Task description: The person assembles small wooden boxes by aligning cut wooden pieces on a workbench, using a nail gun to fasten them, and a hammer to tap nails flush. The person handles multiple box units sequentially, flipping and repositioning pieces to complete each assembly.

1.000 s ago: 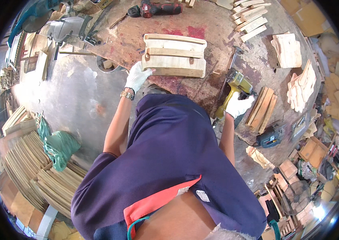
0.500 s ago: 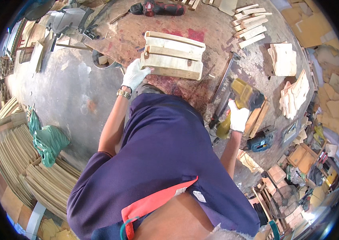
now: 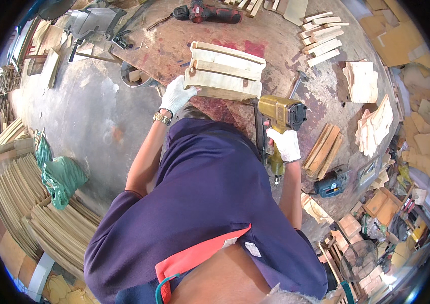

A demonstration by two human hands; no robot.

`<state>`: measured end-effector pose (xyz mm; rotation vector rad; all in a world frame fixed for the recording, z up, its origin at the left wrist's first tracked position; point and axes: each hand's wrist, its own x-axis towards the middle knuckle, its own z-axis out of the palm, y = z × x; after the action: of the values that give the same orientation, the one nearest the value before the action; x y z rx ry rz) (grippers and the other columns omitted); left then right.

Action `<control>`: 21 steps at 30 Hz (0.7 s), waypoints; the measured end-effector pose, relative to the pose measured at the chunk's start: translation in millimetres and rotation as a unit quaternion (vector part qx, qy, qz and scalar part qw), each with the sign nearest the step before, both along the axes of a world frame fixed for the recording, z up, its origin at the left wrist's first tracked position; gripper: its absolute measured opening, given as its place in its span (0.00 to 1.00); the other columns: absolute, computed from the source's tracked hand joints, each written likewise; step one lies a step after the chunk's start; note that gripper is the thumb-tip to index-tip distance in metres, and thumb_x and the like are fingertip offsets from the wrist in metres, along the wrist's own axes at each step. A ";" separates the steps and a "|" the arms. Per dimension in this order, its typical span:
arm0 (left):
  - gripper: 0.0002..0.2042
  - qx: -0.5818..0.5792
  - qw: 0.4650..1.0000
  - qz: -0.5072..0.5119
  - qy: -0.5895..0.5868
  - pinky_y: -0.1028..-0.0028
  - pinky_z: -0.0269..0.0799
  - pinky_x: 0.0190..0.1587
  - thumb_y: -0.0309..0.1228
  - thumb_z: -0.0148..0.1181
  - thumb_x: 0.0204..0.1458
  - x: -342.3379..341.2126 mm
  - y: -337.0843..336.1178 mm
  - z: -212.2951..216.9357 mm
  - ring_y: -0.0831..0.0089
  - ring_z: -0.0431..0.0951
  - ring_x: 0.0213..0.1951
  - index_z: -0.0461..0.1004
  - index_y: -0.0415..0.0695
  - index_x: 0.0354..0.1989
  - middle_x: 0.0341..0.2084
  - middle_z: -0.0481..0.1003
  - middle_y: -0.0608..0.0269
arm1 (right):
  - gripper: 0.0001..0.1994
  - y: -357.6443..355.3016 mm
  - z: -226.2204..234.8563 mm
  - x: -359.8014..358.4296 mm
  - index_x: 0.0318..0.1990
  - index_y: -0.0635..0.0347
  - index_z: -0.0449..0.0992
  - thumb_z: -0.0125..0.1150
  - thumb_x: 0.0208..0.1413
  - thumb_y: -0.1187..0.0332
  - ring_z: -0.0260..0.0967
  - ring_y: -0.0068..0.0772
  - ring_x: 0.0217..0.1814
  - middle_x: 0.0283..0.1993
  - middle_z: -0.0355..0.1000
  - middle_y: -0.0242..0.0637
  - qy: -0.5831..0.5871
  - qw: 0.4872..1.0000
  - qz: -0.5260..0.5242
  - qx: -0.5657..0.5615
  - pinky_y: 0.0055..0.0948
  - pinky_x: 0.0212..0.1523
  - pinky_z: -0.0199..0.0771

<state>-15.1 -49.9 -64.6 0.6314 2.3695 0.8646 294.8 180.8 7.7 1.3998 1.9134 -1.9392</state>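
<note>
A pale wooden frame of slats lies on the reddish workbench. My left hand, in a white glove, grips the frame's near left corner. In a white glove too, my right hand holds a yellow nail gun by its handle. The gun hangs just right of the frame's near right corner, its nose toward the frame. My dark blue shirt hides the bench edge below.
A red cordless drill lies at the bench's far side. Short wood slats and cut blocks lie to the right. A blue power tool sits lower right. Stacked boards and a green bag are on the left floor.
My right hand has come up from the slats at the right holding the yellow nail gun, and brought it close to the frame. My left hand has stayed on the frame's corner.
</note>
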 end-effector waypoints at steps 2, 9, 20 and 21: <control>0.25 -0.007 0.998 0.019 -0.067 0.59 0.74 0.45 0.49 0.70 0.48 -1.0 -0.2 3.3 0.50 0.81 0.42 0.75 0.38 0.41 0.36 0.80 0.45 | 0.09 -0.2 0.5 -2.6 0.42 0.62 0.83 0.67 0.55 0.72 0.69 0.18 0.23 0.32 0.78 0.29 -0.052 0.997 0.042 0.044 0.23 0.25 0.70; 0.26 0.005 0.998 0.013 -0.054 0.58 0.73 0.44 0.50 0.71 0.48 -0.8 1.7 9.5 0.49 0.81 0.41 0.75 0.38 0.40 0.35 0.80 0.44 | 0.13 -6.2 19.2 -17.9 0.46 0.61 0.82 0.68 0.52 0.69 0.71 0.19 0.21 0.33 0.80 0.30 0.031 0.997 0.062 0.023 0.24 0.25 0.73; 0.22 -0.027 0.999 -0.040 0.016 0.62 0.75 0.40 0.45 0.66 0.54 -3.1 -0.5 7.0 0.57 0.82 0.35 0.75 0.38 0.45 0.31 0.80 0.49 | 0.15 -14.3 44.3 -63.5 0.47 0.62 0.80 0.68 0.50 0.72 0.80 0.29 0.41 0.41 0.83 0.37 -0.015 0.983 0.176 0.050 0.31 0.43 0.81; 0.21 -0.010 0.999 -0.043 0.017 0.60 0.74 0.42 0.45 0.64 0.55 -4.0 -0.5 8.8 0.54 0.82 0.37 0.74 0.38 0.45 0.33 0.80 0.47 | 0.15 -15.6 46.6 -67.5 0.47 0.62 0.79 0.68 0.50 0.72 0.80 0.30 0.42 0.42 0.83 0.37 0.004 0.985 0.167 0.034 0.31 0.45 0.81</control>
<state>-19.1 -50.4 -55.8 0.7396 2.3602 0.7970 227.3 165.2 54.3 1.0042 2.0761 -1.7391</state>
